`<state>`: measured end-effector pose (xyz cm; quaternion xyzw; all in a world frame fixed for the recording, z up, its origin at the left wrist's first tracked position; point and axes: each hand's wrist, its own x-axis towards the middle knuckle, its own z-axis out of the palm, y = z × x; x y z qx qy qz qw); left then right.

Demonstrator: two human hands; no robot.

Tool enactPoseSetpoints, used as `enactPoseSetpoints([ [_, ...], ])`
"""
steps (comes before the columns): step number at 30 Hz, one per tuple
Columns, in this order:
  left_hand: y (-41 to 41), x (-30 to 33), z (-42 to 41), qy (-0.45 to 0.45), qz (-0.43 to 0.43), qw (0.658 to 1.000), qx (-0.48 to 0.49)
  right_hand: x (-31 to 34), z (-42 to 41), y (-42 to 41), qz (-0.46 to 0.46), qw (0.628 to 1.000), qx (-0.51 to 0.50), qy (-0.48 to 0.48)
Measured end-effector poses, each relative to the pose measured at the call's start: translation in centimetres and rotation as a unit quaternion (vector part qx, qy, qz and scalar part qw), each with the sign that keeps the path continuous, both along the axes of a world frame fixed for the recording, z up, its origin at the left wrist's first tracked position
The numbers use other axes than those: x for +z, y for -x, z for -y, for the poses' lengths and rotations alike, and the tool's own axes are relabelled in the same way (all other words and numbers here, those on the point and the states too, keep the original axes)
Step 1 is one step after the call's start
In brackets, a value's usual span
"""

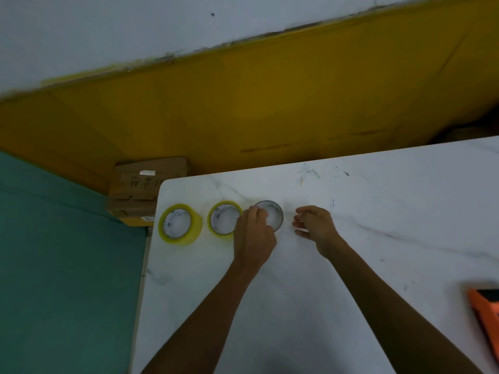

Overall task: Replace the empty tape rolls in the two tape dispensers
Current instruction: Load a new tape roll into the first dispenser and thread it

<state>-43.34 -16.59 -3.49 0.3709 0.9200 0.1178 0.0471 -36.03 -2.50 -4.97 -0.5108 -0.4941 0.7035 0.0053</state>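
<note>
Two yellow tape rolls lie flat near the table's far left corner: a thick roll [180,224] and a thinner roll [224,217] beside it. Right of them lies an empty grey core [273,213]. My left hand [253,234] rests on the core's left rim, fingers curled on it, and covers part of the thinner roll. My right hand [314,225] hovers just right of the core with fingers apart, holding nothing. An orange tape dispenser [484,317] pokes in at the right edge, mostly cut off.
The white marble-look table [351,265] has its left edge near the rolls. Cardboard boxes [145,187] stand on the floor beyond the corner. A yellow wall panel rises behind, green flooring to the left.
</note>
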Motion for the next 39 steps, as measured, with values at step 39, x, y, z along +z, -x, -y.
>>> enactPoseSetpoints([
  [39, 7.3, 16.4, 6.3, -0.322, 0.414, 0.778, 0.346, 16.8, 6.1, 4.8, -0.137, 0.978, 0.090, -0.128],
])
